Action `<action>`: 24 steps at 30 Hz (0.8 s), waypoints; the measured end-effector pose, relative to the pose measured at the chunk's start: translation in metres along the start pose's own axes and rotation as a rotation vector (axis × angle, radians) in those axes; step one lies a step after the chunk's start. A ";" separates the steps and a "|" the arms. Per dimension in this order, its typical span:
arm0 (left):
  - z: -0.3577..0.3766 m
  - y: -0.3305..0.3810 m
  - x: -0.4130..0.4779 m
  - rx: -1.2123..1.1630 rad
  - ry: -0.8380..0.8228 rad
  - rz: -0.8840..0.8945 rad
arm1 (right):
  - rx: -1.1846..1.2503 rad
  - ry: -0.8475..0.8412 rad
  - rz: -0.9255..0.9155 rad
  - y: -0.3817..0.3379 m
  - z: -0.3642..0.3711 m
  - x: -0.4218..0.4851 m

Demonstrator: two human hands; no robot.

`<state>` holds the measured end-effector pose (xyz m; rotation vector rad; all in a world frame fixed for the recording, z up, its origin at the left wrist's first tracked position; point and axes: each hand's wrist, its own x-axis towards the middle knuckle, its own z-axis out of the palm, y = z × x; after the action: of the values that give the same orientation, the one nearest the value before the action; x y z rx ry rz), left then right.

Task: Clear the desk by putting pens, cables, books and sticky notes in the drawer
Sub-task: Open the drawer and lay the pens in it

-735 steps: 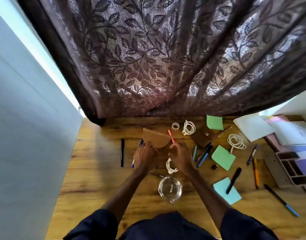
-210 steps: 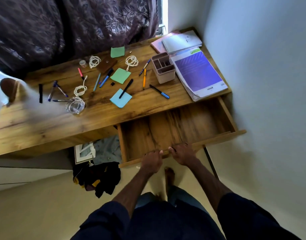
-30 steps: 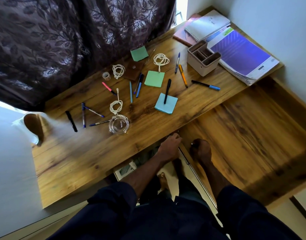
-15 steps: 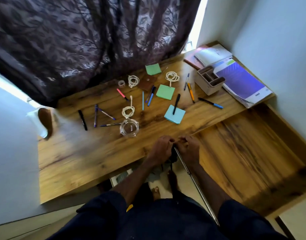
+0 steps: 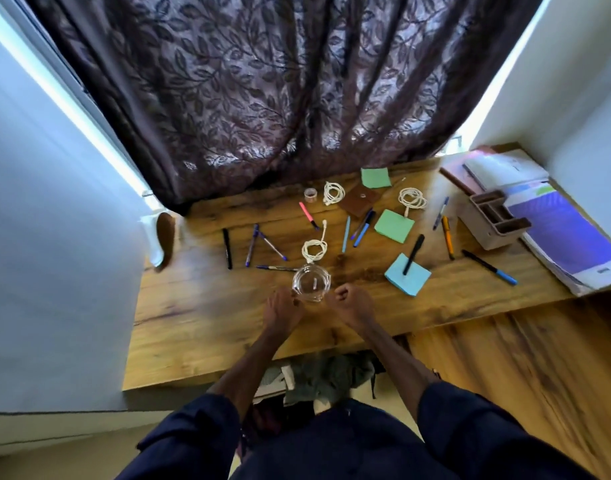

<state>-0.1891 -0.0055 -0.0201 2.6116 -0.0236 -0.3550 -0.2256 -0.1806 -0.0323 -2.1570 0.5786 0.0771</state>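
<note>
Curtain, dark with a leaf pattern, hung behind a wooden desk set between two pale walls. Drawer stood pulled out at the right, below the desk's front edge.

Hands: both over the near middle of the desk, either side of a clear glass jar. Left hand lay back-up, fingertips meeting the jar's near-left side; grip or mere touch, couldn't tell, too blurred. Right hand was curled into a loose fist just beside the jar's right side, nothing visible in it.

Task items, all on the desk top:
- white cable coiled just behind the jar; second coil and third coil further back
- blue sticky pad right of the jar, black marker lying across its far corner
- green sticky pad mid-desk, another green pad near the curtain
- black pen far left, purple pens beside it, pink pen, light blue pen, orange pen, blue-capped pen
- books stacked at the right end, notebooks behind them

Also on the desk: beige organiser resting partly on the books, brown wallet, small tape roll.
</note>
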 end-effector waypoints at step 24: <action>-0.056 -0.066 0.052 -0.346 -0.064 -0.067 | -0.005 -0.086 -0.176 -0.065 0.057 0.048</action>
<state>-0.1279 0.0751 -0.0178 2.2619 0.0952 -0.4254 -0.1467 -0.1215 -0.0313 -2.1885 0.3383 0.0747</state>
